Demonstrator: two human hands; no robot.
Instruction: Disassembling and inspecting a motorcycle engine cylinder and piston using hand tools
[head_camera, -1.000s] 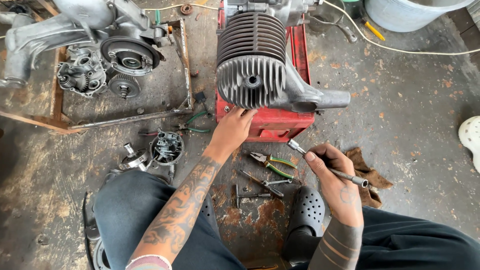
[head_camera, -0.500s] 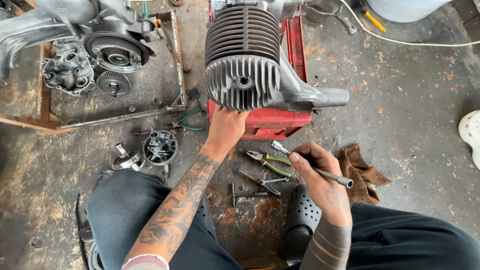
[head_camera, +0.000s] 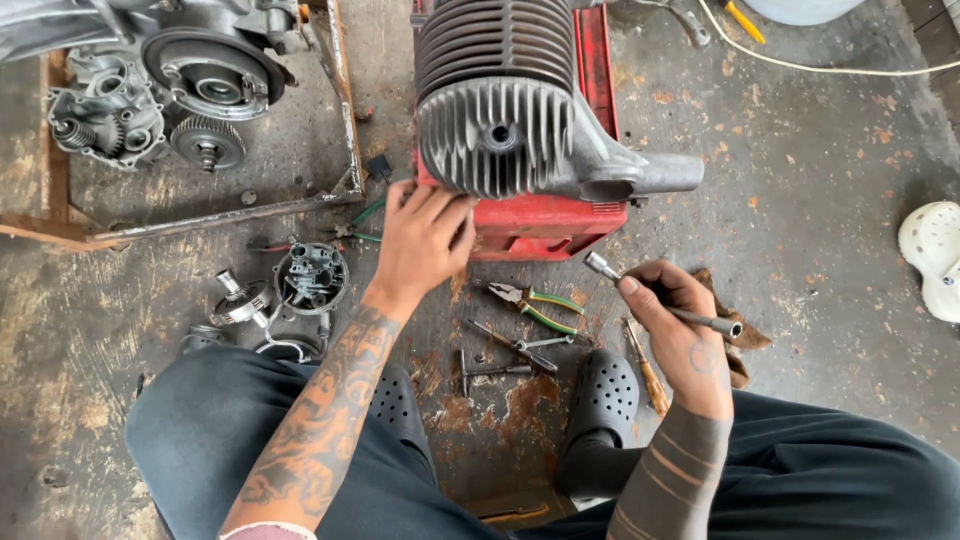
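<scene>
Where the finned engine cylinder (head_camera: 495, 100) sits on its red stand (head_camera: 545, 220), long axis running away from the person: left hand (head_camera: 420, 240) flat against stand, nearer; right hand (head_camera: 680, 325) gripping socket wrench (head_camera: 660, 295), lower right.

**Layout around the finned cylinder**

Finned cylinder (head_camera: 495, 105) on top of the metal stand (head_camera: 560, 215), at centre. Left hand (head_camera: 425, 240) against the stand's near left corner, just under the fins. Right hand (head_camera: 675, 325) to the right and nearer, around a socket wrench (head_camera: 660, 300). Pliers (head_camera: 530, 303) on the floor between both hands. Gear case (head_camera: 160, 90) far left, behind a frame bar (head_camera: 220, 215). Small carburettor part (head_camera: 310, 277) left of the left hand.
</scene>
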